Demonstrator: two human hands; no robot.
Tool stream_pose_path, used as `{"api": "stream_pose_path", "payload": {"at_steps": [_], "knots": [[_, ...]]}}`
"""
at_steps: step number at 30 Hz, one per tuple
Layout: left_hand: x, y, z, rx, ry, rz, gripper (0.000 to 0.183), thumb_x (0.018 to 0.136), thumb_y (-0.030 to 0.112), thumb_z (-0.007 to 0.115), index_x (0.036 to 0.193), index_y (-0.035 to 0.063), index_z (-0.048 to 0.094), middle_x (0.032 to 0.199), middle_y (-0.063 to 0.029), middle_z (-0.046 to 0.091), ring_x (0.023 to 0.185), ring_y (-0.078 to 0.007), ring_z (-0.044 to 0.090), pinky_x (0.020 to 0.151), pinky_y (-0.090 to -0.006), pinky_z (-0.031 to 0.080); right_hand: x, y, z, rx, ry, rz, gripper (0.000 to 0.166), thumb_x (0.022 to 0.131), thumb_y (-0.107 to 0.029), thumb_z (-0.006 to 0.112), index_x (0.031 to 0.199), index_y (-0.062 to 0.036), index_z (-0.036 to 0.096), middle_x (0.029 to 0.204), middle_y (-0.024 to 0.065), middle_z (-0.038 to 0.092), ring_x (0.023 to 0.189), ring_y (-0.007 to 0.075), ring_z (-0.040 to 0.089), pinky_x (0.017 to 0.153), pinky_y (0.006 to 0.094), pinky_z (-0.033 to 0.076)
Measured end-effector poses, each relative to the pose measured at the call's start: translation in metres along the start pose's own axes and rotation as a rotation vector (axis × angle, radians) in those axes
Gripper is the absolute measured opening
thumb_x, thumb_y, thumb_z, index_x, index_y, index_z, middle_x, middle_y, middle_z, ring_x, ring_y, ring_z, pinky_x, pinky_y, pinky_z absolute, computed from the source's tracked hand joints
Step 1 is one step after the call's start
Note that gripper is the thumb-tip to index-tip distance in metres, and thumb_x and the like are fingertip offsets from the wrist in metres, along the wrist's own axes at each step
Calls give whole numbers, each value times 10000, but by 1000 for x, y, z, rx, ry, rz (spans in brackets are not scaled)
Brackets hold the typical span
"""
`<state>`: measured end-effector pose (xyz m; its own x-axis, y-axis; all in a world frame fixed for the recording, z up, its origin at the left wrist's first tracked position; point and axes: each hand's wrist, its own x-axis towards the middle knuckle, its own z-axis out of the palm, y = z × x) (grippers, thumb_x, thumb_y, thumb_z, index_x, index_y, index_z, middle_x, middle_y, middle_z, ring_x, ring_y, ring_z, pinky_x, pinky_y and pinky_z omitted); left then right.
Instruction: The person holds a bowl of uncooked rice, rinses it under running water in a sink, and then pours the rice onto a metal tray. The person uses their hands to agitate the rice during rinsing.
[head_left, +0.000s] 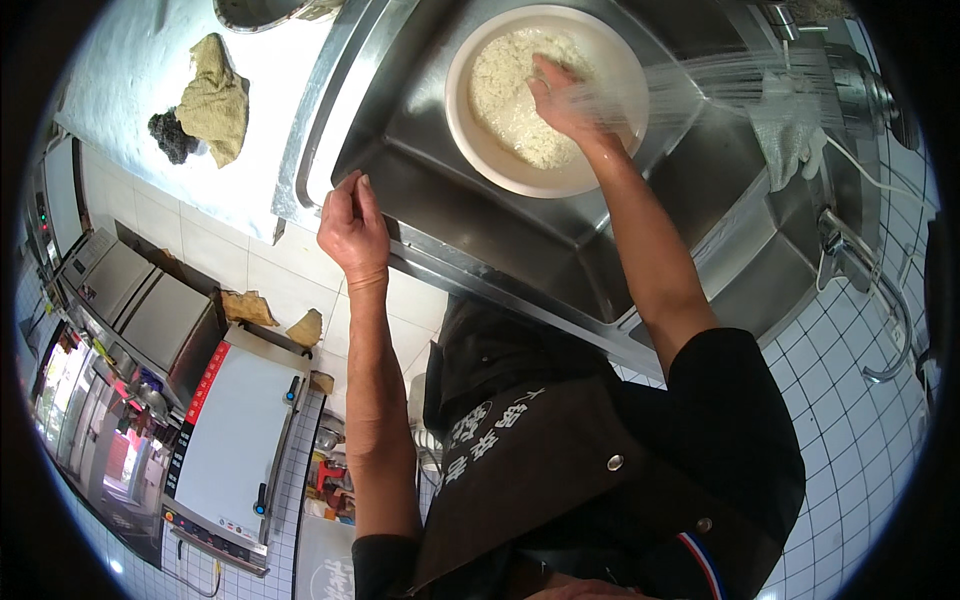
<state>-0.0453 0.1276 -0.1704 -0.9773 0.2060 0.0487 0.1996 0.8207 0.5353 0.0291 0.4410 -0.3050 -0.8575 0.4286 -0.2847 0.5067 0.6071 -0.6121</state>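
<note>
A round white basin stands in a stainless steel sink. Pale, rice-like grains lie in cloudy water inside it. My right hand is over the basin at the grains, fingers apart and gripping nothing that I can see. A fan of water spray comes in from the right and crosses that hand. My left hand is closed in a loose fist by the sink's near left corner. Nothing shows in it, and I cannot tell whether it touches the rim.
On the steel counter at left lie a tan cloth and a dark scouring pad. A pale wet cloth or glove hangs at the right. Beside a second sink bowl is a curved chrome tap. Cardboard pieces lie on the floor.
</note>
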Motion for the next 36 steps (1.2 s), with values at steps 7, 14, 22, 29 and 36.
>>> {"api": "stream_pose_path", "payload": {"at_steps": [7,14,22,29,36], "knots": [[2,-1,2,22,1,7,111,946,156,690,996,64,726,847,-91,712,704,-222,676,658,-326,540,15,-43,50,-239,80,-248,343,890,-264,635,1193,-118,701,1290,185,621,1293,368,497,1129,545,343],[0,4,-1,-10,-18,-18,109,946,154,691,1003,69,727,843,-88,710,702,-217,670,662,-325,540,-82,16,31,-283,-127,-381,351,866,-208,641,1204,-134,693,1416,161,528,1254,399,516,1075,551,372],[-1,1,0,5,-9,1,121,945,177,693,1002,76,726,871,-94,722,718,-241,687,670,-335,547,-97,37,3,-349,-610,-165,220,857,-132,560,967,-56,735,1052,228,702,1022,389,659,912,501,492],[2,0,0,17,4,12,118,940,174,698,1002,78,727,858,-97,717,704,-234,683,659,-332,545,-42,-13,57,204,-352,-94,289,959,-218,517,1174,-83,655,1109,211,686,1073,390,638,951,491,473],[2,2,-1,27,-7,-11,111,939,170,700,999,80,724,824,-89,702,676,-229,667,645,-335,536,14,54,25,397,3,286,419,937,-306,602,1316,-128,629,1119,212,703,1063,323,668,917,432,486]]}}
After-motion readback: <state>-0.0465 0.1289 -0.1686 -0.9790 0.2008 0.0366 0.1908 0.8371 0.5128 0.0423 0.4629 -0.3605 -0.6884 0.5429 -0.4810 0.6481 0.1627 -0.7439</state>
